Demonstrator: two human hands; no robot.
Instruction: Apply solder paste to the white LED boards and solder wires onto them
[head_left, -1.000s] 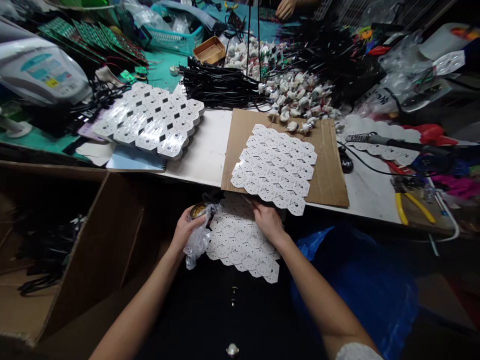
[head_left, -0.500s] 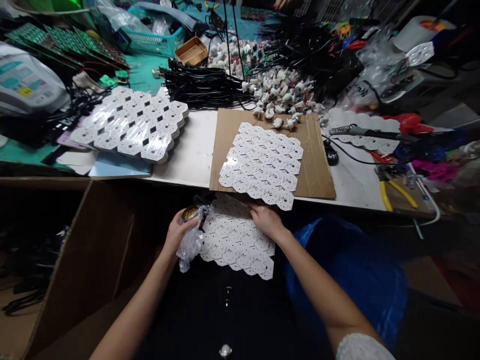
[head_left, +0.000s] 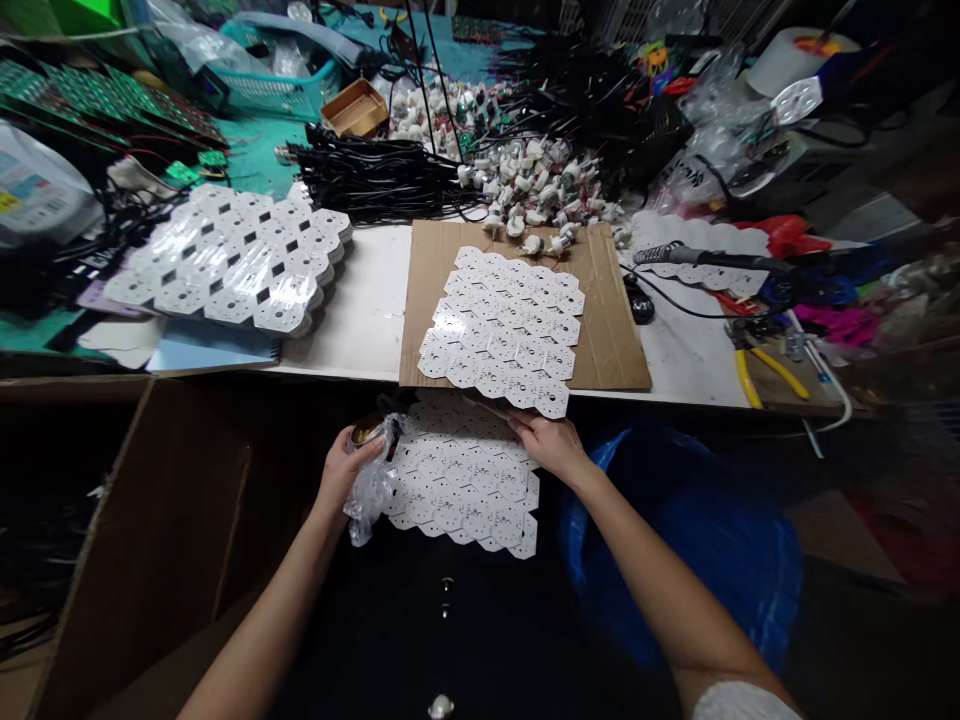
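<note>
My left hand (head_left: pixel 341 470) is closed around a small round container-like thing (head_left: pixel 366 430) with a dark rim and yellowish inside. Crumpled clear plastic (head_left: pixel 371 492) hangs from the same hand. Beside it, a stack of white perforated circuit board panels (head_left: pixel 465 490) with scalloped edges lies over my lap, below the table edge. My right hand (head_left: pixel 551 445) is closed at the upper right of this stack, its fingertips partly hidden around a panel edge. Just above, another white panel (head_left: pixel 502 330) lies on a cardboard sheet (head_left: pixel 615 340), its front corner jutting past the table edge.
A thick stack of white panels (head_left: pixel 232 260) sits at the left on a blue notebook (head_left: pixel 214 345). Black cables (head_left: pixel 382 175) and white components (head_left: pixel 536 185) are heaped behind. At the right lie a soldering iron (head_left: pixel 705 257) and yellow-handled pliers (head_left: pixel 776 372). A blue bag (head_left: pixel 690 540) hangs below.
The view has turned slightly right, so the table things appear farther left. My right hand has slid a little to the right along the lap panels. My left hand keeps its hold.
</note>
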